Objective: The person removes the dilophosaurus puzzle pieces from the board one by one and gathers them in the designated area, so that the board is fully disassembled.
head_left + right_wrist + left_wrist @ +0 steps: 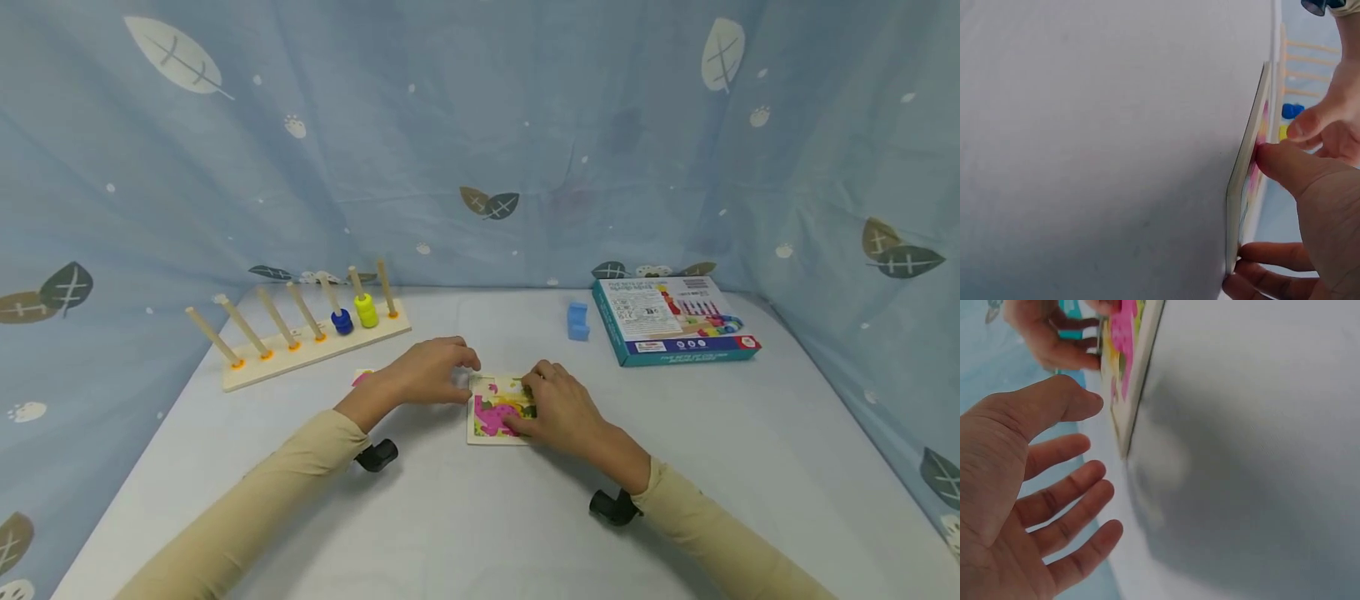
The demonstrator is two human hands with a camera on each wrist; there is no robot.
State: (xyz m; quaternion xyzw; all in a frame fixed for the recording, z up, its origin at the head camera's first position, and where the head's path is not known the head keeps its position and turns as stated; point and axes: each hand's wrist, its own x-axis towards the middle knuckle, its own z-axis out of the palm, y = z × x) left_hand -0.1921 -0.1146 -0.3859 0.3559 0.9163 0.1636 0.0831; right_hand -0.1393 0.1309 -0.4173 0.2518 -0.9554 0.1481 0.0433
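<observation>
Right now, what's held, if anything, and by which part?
The right hand holds the pale, square pink-dinosaur puzzle board by its right side, thumb on top, fingers at the edge; the left hand holds nothing.

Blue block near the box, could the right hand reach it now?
Probably yes: nothing visible stands between the right hand and the blue block, though that hand holds the puzzle and might need to release it.

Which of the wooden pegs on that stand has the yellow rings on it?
The second peg from the right in the head view. Only it carries yellow rings; the peg just left of it holds blue rings.
</observation>
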